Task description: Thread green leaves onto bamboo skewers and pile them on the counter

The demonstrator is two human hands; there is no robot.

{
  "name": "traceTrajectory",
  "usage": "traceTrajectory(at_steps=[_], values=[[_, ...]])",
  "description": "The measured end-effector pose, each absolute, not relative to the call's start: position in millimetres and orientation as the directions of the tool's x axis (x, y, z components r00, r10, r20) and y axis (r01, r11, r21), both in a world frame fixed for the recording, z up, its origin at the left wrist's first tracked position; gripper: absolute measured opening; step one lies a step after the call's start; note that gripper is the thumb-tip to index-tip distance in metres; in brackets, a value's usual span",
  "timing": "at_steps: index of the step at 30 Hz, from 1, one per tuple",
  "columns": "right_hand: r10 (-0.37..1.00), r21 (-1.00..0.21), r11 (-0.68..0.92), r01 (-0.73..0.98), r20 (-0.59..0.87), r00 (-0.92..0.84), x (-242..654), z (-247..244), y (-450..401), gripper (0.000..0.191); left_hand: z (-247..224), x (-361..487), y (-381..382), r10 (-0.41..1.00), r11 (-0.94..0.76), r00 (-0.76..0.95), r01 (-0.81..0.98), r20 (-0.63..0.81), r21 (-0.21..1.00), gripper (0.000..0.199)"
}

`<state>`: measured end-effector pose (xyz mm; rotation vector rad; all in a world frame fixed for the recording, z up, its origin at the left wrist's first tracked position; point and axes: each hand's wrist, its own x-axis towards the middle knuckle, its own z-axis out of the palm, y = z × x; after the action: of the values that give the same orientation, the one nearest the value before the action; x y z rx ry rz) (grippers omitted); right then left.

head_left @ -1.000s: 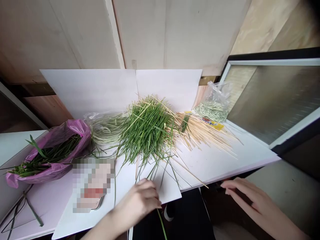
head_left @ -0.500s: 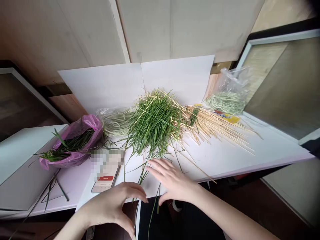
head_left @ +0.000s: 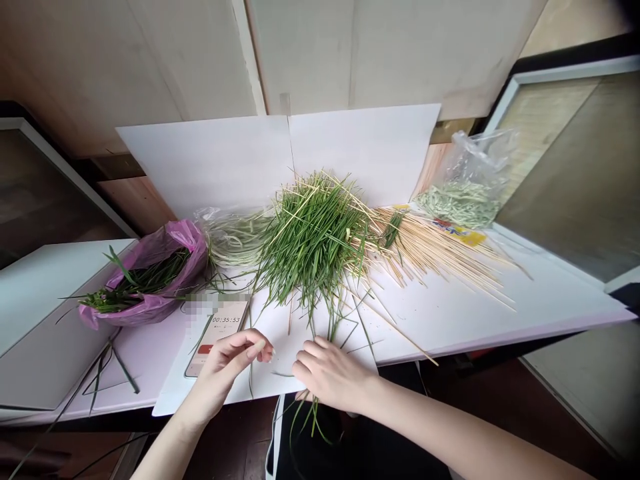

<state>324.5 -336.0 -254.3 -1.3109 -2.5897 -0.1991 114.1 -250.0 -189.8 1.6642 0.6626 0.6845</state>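
My right hand point(head_left: 330, 373) is closed around a small bunch of chives point(head_left: 316, 417) at the table's front edge. Loose green ends stick out above the hand and hang below it. To its left, my left hand point(head_left: 240, 357) is raised over the white board, thumb and fingers pinched together. Whatever lies between those fingertips, if anything, is too small to make out. Just beyond both hands rises a large heap of chives point(head_left: 317, 243), with thin wooden skewers among it.
Bamboo skewers point(head_left: 450, 257) fan out right of the heap. A pink plastic bag point(head_left: 160, 310) of greens lies left, near a phone point(head_left: 227, 333) showing a timer. Clear bags of pale green strands point(head_left: 460, 203) and pale stems point(head_left: 235, 240) stand behind. A loose skewer point(head_left: 400, 332) points toward the front edge.
My right hand has gone from spread fingers to a grip on the chives. My left hand has risen slightly and its fingers have come together from an open curve.
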Motion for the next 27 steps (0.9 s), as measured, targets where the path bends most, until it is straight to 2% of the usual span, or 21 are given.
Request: traceTrajectory(at_steps=[5, 8, 10, 13, 14, 17, 18, 19, 20, 22, 23, 25, 27], values=[[0.797, -0.024, 0.582, 0.813, 0.214, -0.564, 325, -256, -338, 0.021, -199, 115, -251, 0.778, -0.139, 0.623, 0.037, 0.086, 0.99, 0.024], [0.777, -0.03, 0.613, 0.79, 0.205, -0.595, 327, -259, -342, 0.009, -201, 112, -253, 0.784, -0.118, 0.616, 0.021, 0.08, 0.993, 0.024], [0.753, -0.032, 0.644, 0.764, 0.205, -0.626, 332, -257, -343, 0.011, -202, 108, -252, 0.785, -0.111, 0.613, 0.001, 0.087, 0.994, 0.025], [0.757, -0.202, 0.642, 0.739, 0.318, -0.571, 348, -227, -337, 0.021, -202, 107, -247, 0.824, -0.104, 0.554, -0.065, 0.123, 0.992, 0.027], [0.788, -0.46, 0.611, 0.645, 0.431, -0.439, 355, -208, -332, 0.025, -200, 109, -244, 0.844, -0.107, 0.516, -0.107, 0.147, 0.989, 0.027], [0.826, -0.661, 0.532, 0.529, 0.543, -0.152, 377, -130, -310, 0.047, -183, 127, -233, 0.867, -0.165, 0.433, -0.214, 0.245, 0.963, 0.02], [0.824, -0.684, 0.524, 0.507, 0.557, -0.101, 384, -101, -301, 0.047, -174, 137, -230, 0.854, -0.204, 0.437, -0.219, 0.283, 0.954, 0.018], [0.816, -0.694, 0.531, 0.486, 0.573, -0.073, 390, -73, -291, 0.046, -163, 150, -228, 0.829, -0.246, 0.463, -0.204, 0.314, 0.948, 0.024], [0.808, -0.712, 0.54, 0.449, 0.588, -0.04, 394, -47, -282, 0.047, -151, 164, -226, 0.792, -0.294, 0.501, -0.188, 0.349, 0.937, 0.036], [0.838, -0.812, 0.527, 0.251, 0.545, 0.004, 398, -5, -263, 0.049, -125, 195, -222, 0.706, -0.363, 0.586, -0.181, 0.397, 0.914, 0.061], [0.849, -0.837, 0.516, 0.184, 0.528, 0.02, 398, 9, -256, 0.049, -114, 210, -221, 0.668, -0.357, 0.63, -0.195, 0.396, 0.913, 0.067], [0.879, -0.875, 0.472, 0.106, 0.477, 0.027, 394, 24, -244, 0.05, -94, 238, -219, 0.601, -0.247, 0.72, -0.245, 0.347, 0.937, 0.066], [0.9, -0.897, 0.431, 0.097, 0.436, 0.032, 389, 24, -237, 0.05, -81, 258, -217, 0.531, -0.07, 0.796, -0.299, 0.289, 0.952, 0.056]])
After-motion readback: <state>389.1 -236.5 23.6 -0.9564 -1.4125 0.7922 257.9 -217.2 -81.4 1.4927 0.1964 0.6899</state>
